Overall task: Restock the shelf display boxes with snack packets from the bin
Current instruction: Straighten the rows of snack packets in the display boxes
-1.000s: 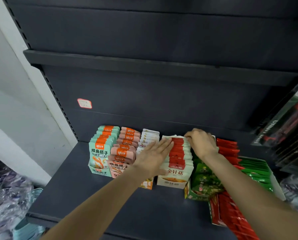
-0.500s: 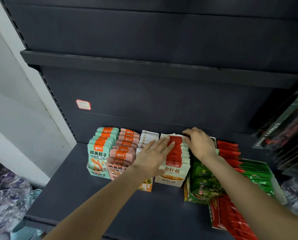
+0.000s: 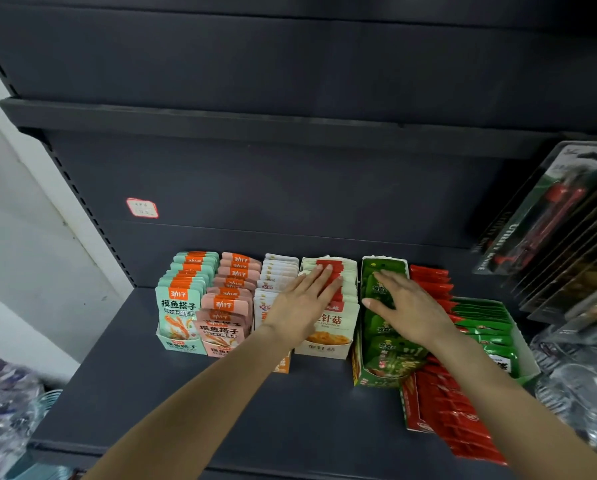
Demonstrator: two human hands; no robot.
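Several display boxes of snack packets stand in a row on the dark shelf [image 3: 151, 393]. My left hand [image 3: 302, 301] lies flat, fingers straight, on the white-and-red mushroom packets in the cream box [image 3: 325, 351]. My right hand [image 3: 408, 306] rests with straight fingers on the green packets in the green box [image 3: 368, 379]. Left of these stand a teal box [image 3: 177, 344], a pink box [image 3: 226, 336] and a row of white packets [image 3: 278, 275]. The bin is not in view.
Red packets [image 3: 456, 420] fill a red box at the front right, beside another green box [image 3: 487, 327]. Blister-packed utility knives [image 3: 546, 216] hang at the right. An upper shelf [image 3: 255, 123] overhangs. A price sticker [image 3: 142, 207] is on the back panel. Plastic-wrapped goods lie at the lower left.
My right hand has left the back of the mushroom packets and moved right onto the green packets, its fingers now straight. My left hand has stayed flat on the mushroom packets.
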